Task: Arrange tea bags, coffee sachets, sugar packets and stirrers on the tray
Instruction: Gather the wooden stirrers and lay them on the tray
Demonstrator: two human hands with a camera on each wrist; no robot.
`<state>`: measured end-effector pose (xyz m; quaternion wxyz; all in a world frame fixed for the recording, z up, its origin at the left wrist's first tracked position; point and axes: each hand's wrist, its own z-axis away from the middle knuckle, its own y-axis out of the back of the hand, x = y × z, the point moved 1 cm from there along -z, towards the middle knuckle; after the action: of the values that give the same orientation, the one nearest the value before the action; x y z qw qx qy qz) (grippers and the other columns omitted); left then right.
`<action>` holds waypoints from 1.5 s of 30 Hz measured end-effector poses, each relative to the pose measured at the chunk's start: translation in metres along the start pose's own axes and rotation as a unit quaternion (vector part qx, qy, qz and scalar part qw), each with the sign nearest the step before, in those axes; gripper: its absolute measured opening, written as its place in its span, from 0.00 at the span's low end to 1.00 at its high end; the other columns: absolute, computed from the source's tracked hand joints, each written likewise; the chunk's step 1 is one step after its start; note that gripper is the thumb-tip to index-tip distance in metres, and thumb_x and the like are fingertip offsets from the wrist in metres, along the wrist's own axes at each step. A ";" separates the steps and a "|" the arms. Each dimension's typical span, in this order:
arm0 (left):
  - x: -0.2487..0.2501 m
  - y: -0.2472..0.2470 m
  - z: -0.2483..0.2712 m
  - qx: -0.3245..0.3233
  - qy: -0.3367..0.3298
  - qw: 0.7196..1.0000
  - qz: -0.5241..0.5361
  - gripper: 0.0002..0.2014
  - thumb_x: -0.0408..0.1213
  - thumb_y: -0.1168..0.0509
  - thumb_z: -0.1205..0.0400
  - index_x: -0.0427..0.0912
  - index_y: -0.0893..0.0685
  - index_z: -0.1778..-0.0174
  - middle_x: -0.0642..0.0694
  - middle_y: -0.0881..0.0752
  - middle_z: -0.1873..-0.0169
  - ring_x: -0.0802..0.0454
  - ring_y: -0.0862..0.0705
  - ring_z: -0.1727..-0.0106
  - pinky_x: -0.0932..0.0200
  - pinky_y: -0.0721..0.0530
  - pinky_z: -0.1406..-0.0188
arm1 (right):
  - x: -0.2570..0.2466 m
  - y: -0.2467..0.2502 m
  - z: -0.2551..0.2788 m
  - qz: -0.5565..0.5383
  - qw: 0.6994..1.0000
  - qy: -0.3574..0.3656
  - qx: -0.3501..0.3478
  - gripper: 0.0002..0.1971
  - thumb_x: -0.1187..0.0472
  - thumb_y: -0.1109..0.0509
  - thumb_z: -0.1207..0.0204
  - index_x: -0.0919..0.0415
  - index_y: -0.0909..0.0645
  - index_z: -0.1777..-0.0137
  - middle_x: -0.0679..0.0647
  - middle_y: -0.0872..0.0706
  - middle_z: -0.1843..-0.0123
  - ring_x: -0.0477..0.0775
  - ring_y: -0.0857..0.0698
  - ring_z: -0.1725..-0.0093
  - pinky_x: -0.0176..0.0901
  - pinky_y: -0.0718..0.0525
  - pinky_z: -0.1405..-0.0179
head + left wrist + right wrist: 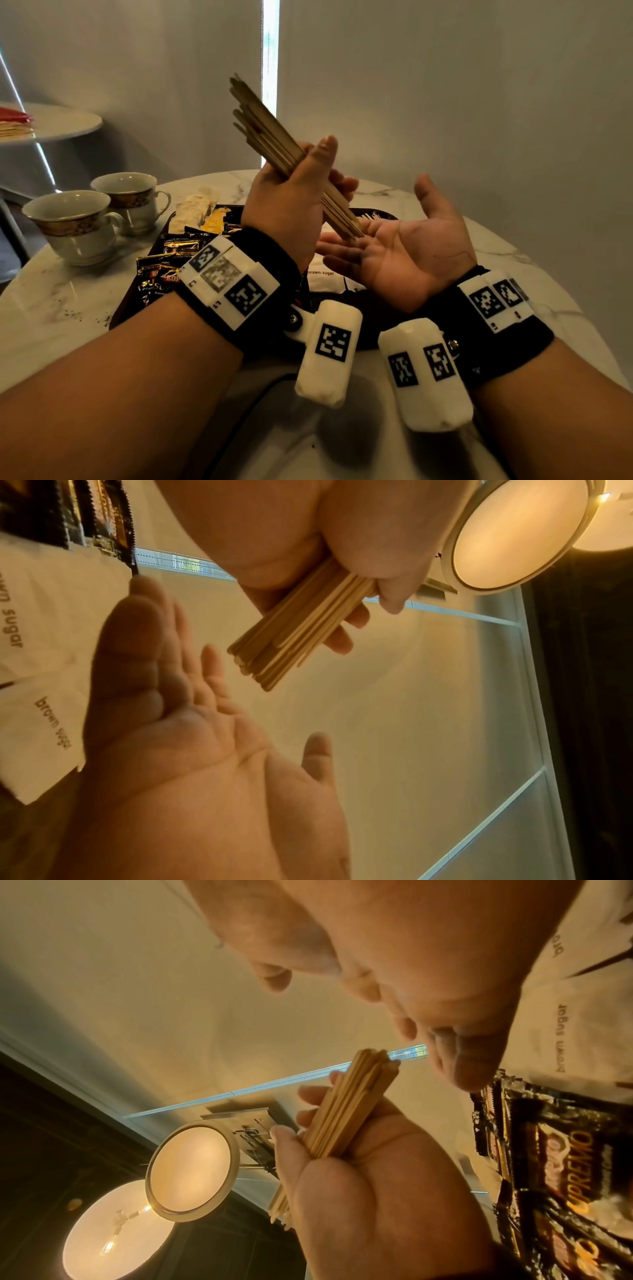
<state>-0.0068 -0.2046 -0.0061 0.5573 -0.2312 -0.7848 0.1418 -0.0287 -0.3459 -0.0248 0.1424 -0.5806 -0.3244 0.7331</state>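
Observation:
My left hand [308, 178] grips a bundle of wooden stirrers [270, 133] in a fist above the tray, their upper ends fanning up to the left. My right hand [376, 240] lies open, palm up, under the bundle's lower ends, which reach its fingers; I cannot tell if they touch. The dark tray [383, 215] below holds black coffee sachets [171, 270] on its left, white brown sugar packets [325, 277] in the middle and pale tea bags [195, 209] at its far left corner. The wrist views show the gripped stirrers [291, 639] [346, 1107] and the sachets [575, 1164].
Two gold-rimmed cups [78, 222] [133, 202] stand left of the tray on the round marble table [51, 308]. A small white side table [61, 123] with red and tan items stands at the back left. A wall closes in behind the table.

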 end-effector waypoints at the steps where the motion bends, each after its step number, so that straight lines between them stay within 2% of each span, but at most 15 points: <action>1: 0.000 0.000 -0.001 0.003 -0.001 1.000 0.006 0.09 0.40 0.31 0.15 0.39 0.19 0.56 0.49 0.13 0.71 0.42 0.08 0.57 0.40 0.09 0.48 | -0.001 0.000 0.000 0.007 1.000 -0.003 0.017 0.57 0.21 0.46 0.29 0.76 0.35 0.21 0.80 0.28 0.25 0.79 0.28 0.24 0.70 0.35 0.21; 6: -0.009 -0.008 0.007 -0.034 0.045 0.998 0.012 0.09 0.38 0.30 0.16 0.41 0.20 0.59 0.48 0.14 0.73 0.43 0.09 0.60 0.43 0.09 0.54 | 0.007 -0.009 0.006 -0.137 0.978 0.021 -0.154 0.58 0.22 0.36 0.31 0.70 0.39 0.16 0.54 0.37 0.19 0.71 0.37 0.17 0.71 0.42 0.18; 9: -0.010 -0.008 0.008 -0.043 0.048 0.998 -0.004 0.08 0.38 0.30 0.16 0.40 0.20 0.58 0.47 0.13 0.73 0.44 0.09 0.60 0.44 0.10 0.56 | 0.006 -0.010 0.009 -0.101 0.981 0.018 -0.167 0.56 0.21 0.39 0.31 0.68 0.36 0.17 0.65 0.33 0.17 0.72 0.32 0.19 0.71 0.43 0.18; 11: -0.006 -0.005 0.004 -0.039 0.033 0.999 -0.006 0.09 0.38 0.30 0.16 0.41 0.20 0.59 0.48 0.14 0.72 0.44 0.09 0.59 0.43 0.10 0.56 | 0.002 -0.005 0.007 -0.062 0.990 0.010 -0.130 0.55 0.21 0.41 0.30 0.68 0.34 0.19 0.71 0.25 0.24 0.74 0.27 0.23 0.71 0.40 0.19; 14: -0.001 -0.001 0.002 -0.034 0.005 0.999 -0.015 0.10 0.39 0.31 0.15 0.42 0.19 0.62 0.49 0.13 0.71 0.43 0.08 0.56 0.40 0.10 0.49 | 0.000 -0.001 0.001 -0.002 1.000 -0.017 0.001 0.56 0.20 0.43 0.31 0.66 0.38 0.16 0.79 0.27 0.25 0.80 0.29 0.24 0.72 0.35 0.22; 19: -0.011 -0.013 0.014 -0.052 0.042 0.997 -0.049 0.09 0.36 0.30 0.16 0.38 0.18 0.60 0.45 0.15 0.72 0.43 0.12 0.62 0.50 0.10 0.58 | 0.010 -0.014 0.010 -0.117 0.984 0.039 -0.126 0.54 0.22 0.37 0.31 0.68 0.32 0.19 0.71 0.27 0.21 0.75 0.29 0.22 0.75 0.38 0.21; 23: -0.012 -0.012 0.013 -0.069 0.037 0.992 -0.103 0.12 0.39 0.30 0.16 0.44 0.17 0.66 0.45 0.13 0.72 0.40 0.11 0.62 0.40 0.10 0.51 | 0.005 -0.010 0.013 -0.093 0.989 0.023 -0.116 0.54 0.21 0.40 0.30 0.70 0.31 0.21 0.74 0.25 0.24 0.77 0.26 0.24 0.76 0.34 0.23; 26: -0.005 -0.005 0.008 -0.088 0.056 0.985 -0.135 0.10 0.40 0.31 0.15 0.43 0.18 0.62 0.46 0.16 0.73 0.44 0.15 0.67 0.44 0.12 0.63 | -0.003 -0.001 0.009 0.011 0.999 0.030 -0.032 0.54 0.22 0.37 0.33 0.67 0.31 0.21 0.71 0.21 0.26 0.74 0.23 0.26 0.74 0.34 0.23; 28: 0.002 -0.001 0.005 -0.133 0.091 0.963 -0.216 0.08 0.43 0.29 0.16 0.43 0.18 0.56 0.47 0.17 0.71 0.46 0.17 0.68 0.49 0.15 0.65 | -0.013 -0.001 0.011 0.159 0.979 0.101 0.077 0.48 0.23 0.34 0.36 0.63 0.21 0.29 0.60 0.13 0.40 0.61 0.16 0.39 0.58 0.21 0.42; 30: 0.009 0.002 0.006 -0.198 0.136 0.913 -0.330 0.09 0.45 0.28 0.18 0.44 0.18 0.54 0.48 0.17 0.71 0.49 0.17 0.68 0.53 0.14 0.64 | -0.021 -0.004 0.016 0.233 0.953 0.162 0.105 0.42 0.27 0.24 0.43 0.60 0.16 0.39 0.55 0.19 0.59 0.54 0.22 0.59 0.47 0.26 0.62; 33: 0.013 -0.002 0.012 -0.283 0.176 0.835 -0.438 0.07 0.47 0.27 0.19 0.50 0.17 0.56 0.50 0.16 0.71 0.55 0.17 0.71 0.60 0.14 0.67 | -0.020 -0.008 0.022 0.299 0.932 0.184 0.089 0.45 0.33 0.15 0.50 0.68 0.18 0.41 0.64 0.23 0.60 0.64 0.27 0.63 0.50 0.25 0.64; 35: 0.012 -0.006 0.016 -0.308 0.189 0.806 -0.469 0.07 0.47 0.26 0.21 0.53 0.17 0.55 0.52 0.14 0.71 0.59 0.16 0.72 0.63 0.16 0.69 | -0.016 -0.011 0.026 0.346 0.913 0.197 0.091 0.30 0.44 0.19 0.39 0.70 0.17 0.48 0.66 0.17 0.61 0.64 0.18 0.64 0.49 0.17 0.64; 37: 0.012 -0.007 0.017 -0.308 0.193 0.811 -0.458 0.08 0.46 0.24 0.22 0.54 0.16 0.51 0.53 0.13 0.71 0.58 0.14 0.71 0.63 0.15 0.68 | -0.013 -0.013 0.027 0.364 0.901 0.210 0.103 0.11 0.55 0.24 0.28 0.65 0.15 0.59 0.61 0.12 0.65 0.59 0.12 0.66 0.46 0.13 0.66; 40: 0.013 -0.009 0.017 -0.305 0.191 0.839 -0.408 0.12 0.42 0.25 0.21 0.52 0.17 0.44 0.48 0.11 0.66 0.50 0.13 0.66 0.57 0.13 0.65 | -0.013 -0.010 0.025 0.352 0.905 0.206 0.124 0.11 0.58 0.28 0.21 0.65 0.16 0.60 0.61 0.12 0.67 0.59 0.12 0.69 0.47 0.15 0.68; 45: 0.007 -0.010 0.018 -0.292 0.162 0.841 -0.425 0.02 0.40 0.33 0.15 0.48 0.18 0.49 0.51 0.16 0.71 0.54 0.17 0.73 0.61 0.17 0.72 | -0.011 -0.009 0.018 0.398 0.884 0.201 0.140 0.18 0.40 0.20 0.37 0.56 0.12 0.64 0.67 0.14 0.61 0.64 0.17 0.62 0.60 0.19 0.57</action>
<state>-0.0281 -0.2093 -0.0020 0.5889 -0.0464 -0.7097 -0.3839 -0.0443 -0.3519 -0.0085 -0.0197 -0.7700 0.0754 0.6332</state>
